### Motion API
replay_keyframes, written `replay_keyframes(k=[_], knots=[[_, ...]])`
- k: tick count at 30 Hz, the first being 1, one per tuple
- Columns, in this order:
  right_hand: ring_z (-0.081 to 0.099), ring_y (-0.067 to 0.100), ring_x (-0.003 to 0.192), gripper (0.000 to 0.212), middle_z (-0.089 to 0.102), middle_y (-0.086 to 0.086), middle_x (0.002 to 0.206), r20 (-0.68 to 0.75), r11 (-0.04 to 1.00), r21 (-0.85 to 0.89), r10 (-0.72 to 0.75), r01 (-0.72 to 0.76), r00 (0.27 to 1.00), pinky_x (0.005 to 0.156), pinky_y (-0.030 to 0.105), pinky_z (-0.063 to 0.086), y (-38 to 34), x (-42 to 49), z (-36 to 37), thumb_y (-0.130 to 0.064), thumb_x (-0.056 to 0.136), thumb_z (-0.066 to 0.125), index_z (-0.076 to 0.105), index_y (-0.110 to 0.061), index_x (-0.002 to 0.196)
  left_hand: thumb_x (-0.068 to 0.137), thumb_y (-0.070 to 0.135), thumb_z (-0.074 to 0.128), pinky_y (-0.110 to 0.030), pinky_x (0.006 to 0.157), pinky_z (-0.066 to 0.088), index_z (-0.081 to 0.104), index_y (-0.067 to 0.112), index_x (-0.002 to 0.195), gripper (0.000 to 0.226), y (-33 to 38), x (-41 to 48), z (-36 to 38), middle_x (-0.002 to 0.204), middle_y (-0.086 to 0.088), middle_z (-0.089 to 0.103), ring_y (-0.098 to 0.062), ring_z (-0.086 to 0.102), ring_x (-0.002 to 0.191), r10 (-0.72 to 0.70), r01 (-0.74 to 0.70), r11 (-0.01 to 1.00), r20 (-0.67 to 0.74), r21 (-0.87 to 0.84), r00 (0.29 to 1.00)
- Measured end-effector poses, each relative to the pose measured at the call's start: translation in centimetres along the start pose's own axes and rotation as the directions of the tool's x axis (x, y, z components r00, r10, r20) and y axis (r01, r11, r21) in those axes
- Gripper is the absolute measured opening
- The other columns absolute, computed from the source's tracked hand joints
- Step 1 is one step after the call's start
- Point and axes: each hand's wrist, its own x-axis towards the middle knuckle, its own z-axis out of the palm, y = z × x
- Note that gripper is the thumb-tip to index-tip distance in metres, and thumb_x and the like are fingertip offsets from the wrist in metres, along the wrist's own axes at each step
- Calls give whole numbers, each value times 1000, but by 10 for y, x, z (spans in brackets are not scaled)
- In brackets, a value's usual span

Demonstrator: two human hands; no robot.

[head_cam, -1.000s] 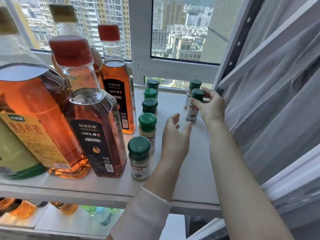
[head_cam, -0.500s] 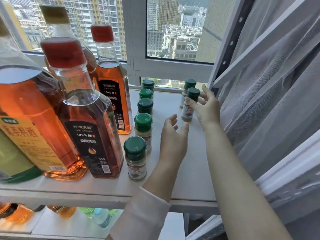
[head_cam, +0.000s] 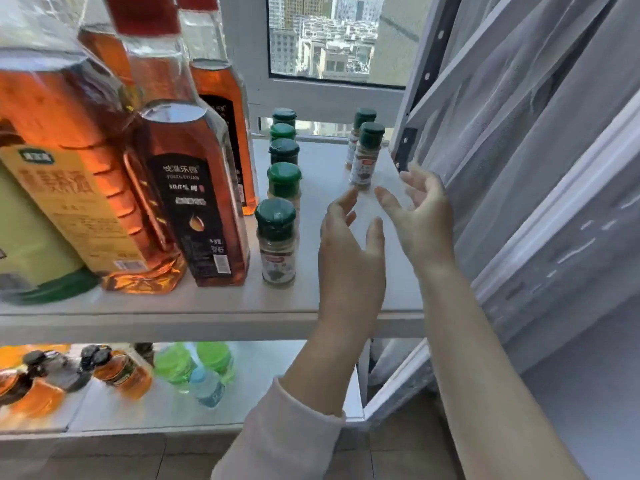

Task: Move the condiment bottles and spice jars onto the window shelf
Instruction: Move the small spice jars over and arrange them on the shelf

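Note:
On the white window shelf (head_cam: 214, 303) stand big amber oil bottles (head_cam: 194, 202) at the left. A row of several green-capped spice jars (head_cam: 277, 240) runs back toward the window. Two more spice jars (head_cam: 365, 155) stand upright at the right, near the curtain. My right hand (head_cam: 420, 213) hovers just in front of that pair, fingers spread, holding nothing. Beside it, my left hand (head_cam: 349, 258) is above the shelf, fingers straight, also empty.
A sheer grey curtain (head_cam: 519, 150) and a white frame close off the right side. A lower shelf (head_cam: 277, 368) carries small dark-capped bottles (head_cam: 114, 368) and green and blue plastic bottles (head_cam: 194, 368). The window frame (head_cam: 325, 98) bounds the back.
My right hand has let go of the front right spice jar and drawn back toward me. The jar stays upright. The view has tilted down, showing the lower shelf.

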Motion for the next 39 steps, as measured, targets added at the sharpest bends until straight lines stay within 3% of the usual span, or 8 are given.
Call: replay_keyframes(k=[10, 14, 18, 23, 28, 32, 35, 39], knots=[[51, 11, 117, 42, 55, -4, 122, 36, 990, -31, -140, 141, 990, 103, 29, 41, 22, -157, -32, -26, 84, 67, 50, -18, 122, 90, 19, 47, -14, 100, 34, 44, 29, 123, 35, -42, -131, -50, 125, 13, 52, -2, 47, 119, 201, -177, 971, -147, 162, 969], [50, 9, 113, 40, 50, -17, 115, 83, 994, -92, -53, 60, 995, 95, 12, 36, 54, -241, -42, -31, 85, 65, 52, -22, 122, 93, 14, 49, -17, 102, 35, 48, 22, 128, 36, -84, -184, -87, 125, 9, 53, -2, 48, 116, 101, -56, 969, -181, 240, 978], [46, 2, 105, 38, 40, -37, 107, 235, 980, -158, 155, -120, 959, 95, 21, 38, 90, -315, -40, -25, 84, 66, 50, -30, 118, 93, 15, 50, -16, 96, 33, 49, 23, 127, 35, -131, -223, -133, 126, 6, 53, -6, 46, 115, -50, 122, 936, -218, 330, 975], [50, -1, 101, 42, 51, -12, 111, 329, 947, -254, 277, -199, 903, 92, 12, 36, 126, -392, -15, -24, 81, 70, 53, -23, 120, 90, 11, 55, -30, 99, 39, 56, 13, 121, 32, -196, -267, -188, 117, -2, 57, -20, 54, 114, -110, 232, 866, -284, 442, 952], [52, 8, 106, 40, 55, -8, 112, 378, 887, -310, 445, -343, 812, 96, 20, 40, 170, -472, 33, -19, 80, 72, 55, -22, 116, 87, 8, 60, -32, 96, 41, 58, 9, 117, 30, -275, -321, -244, 107, 4, 52, -20, 55, 106, -185, 287, 825, -248, 486, 951], [52, 10, 115, 38, 57, -4, 119, 460, 800, -348, 599, -488, 655, 100, 27, 43, 212, -536, 80, -22, 81, 71, 54, -25, 115, 87, 9, 60, -32, 97, 40, 57, 13, 118, 31, -343, -362, -284, 111, 4, 54, -18, 53, 110, -353, 408, 779, -205, 476, 913], [50, 8, 114, 43, 55, -6, 119, 537, 760, -437, 650, -482, 538, 97, 25, 42, 239, -569, 99, -26, 81, 70, 53, -23, 120, 87, 8, 60, -25, 95, 37, 58, 9, 117, 30, -387, -393, -309, 116, -6, 57, -19, 53, 111, -463, 505, 711, -214, 490, 860], [53, 12, 113, 44, 58, -3, 117, 586, 744, -519, 668, -420, 459, 96, 28, 44, 290, -591, 115, -27, 78, 73, 54, -19, 118, 87, 10, 61, -37, 96, 41, 59, 8, 116, 30, -453, -422, -327, 117, -9, 58, -25, 55, 111, -565, 537, 610, -156, 582, 810]])
